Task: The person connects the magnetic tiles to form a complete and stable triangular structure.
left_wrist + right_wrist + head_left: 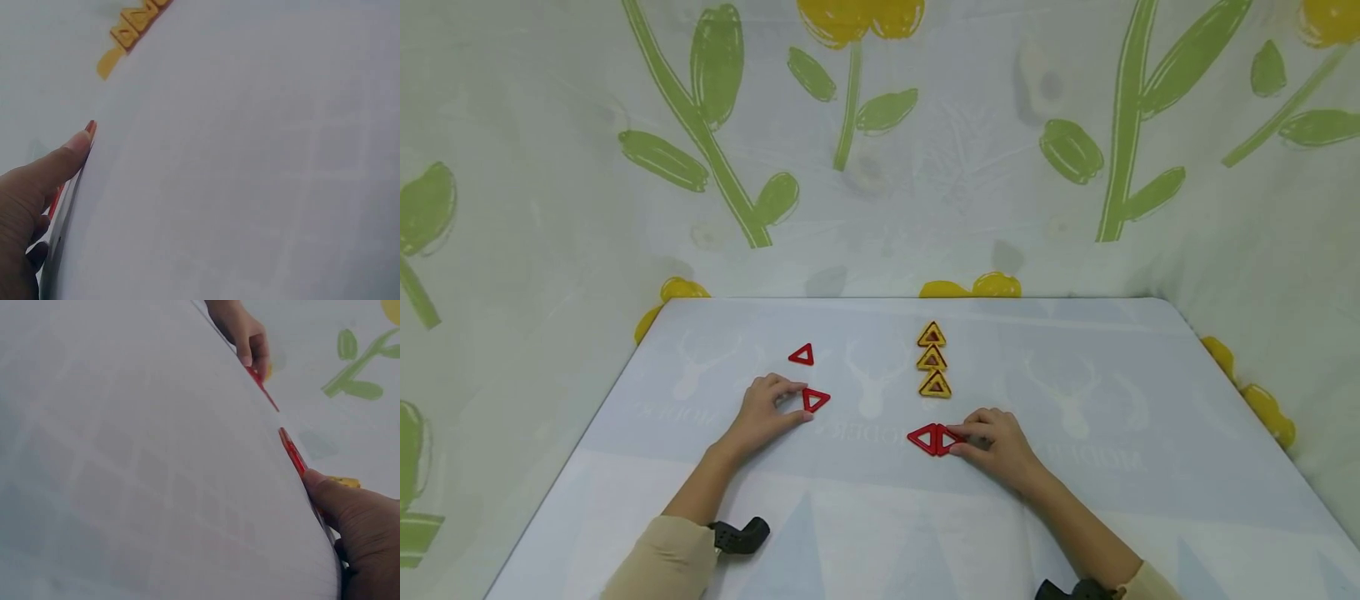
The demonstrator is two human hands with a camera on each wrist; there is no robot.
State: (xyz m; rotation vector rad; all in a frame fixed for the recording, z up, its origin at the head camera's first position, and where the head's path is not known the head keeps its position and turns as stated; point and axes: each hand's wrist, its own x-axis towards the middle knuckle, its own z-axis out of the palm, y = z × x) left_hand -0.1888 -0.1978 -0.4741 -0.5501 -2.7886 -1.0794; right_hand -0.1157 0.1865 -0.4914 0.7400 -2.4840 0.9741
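My left hand (pixel 767 417) pinches a red triangular frame tile (pixel 806 402) between thumb and fingers, low against the table. Above it lies another red triangle (pixel 811 354), untouched. Right of centre, two red triangles lie edge to edge, pointing opposite ways. Of these, the right-hand red triangle (pixel 940 440) is pinched by my right hand (pixel 1000 450), and the left-hand red triangle (pixel 933 439) touches it. From the left wrist, the thumb (pixel 76 145) shows against a thin red edge (pixel 92 127). In the right wrist view the tiles (pixel 292 452) appear edge-on beside my thumb.
Three yellow triangles (pixel 932 367) with darker centres form a column beyond the red pair, all pointing away from me. They lie on a pale printed tabletop (pixel 865 467). A curtain (pixel 925 208) with green stems and yellow flowers hangs behind and beside the table.
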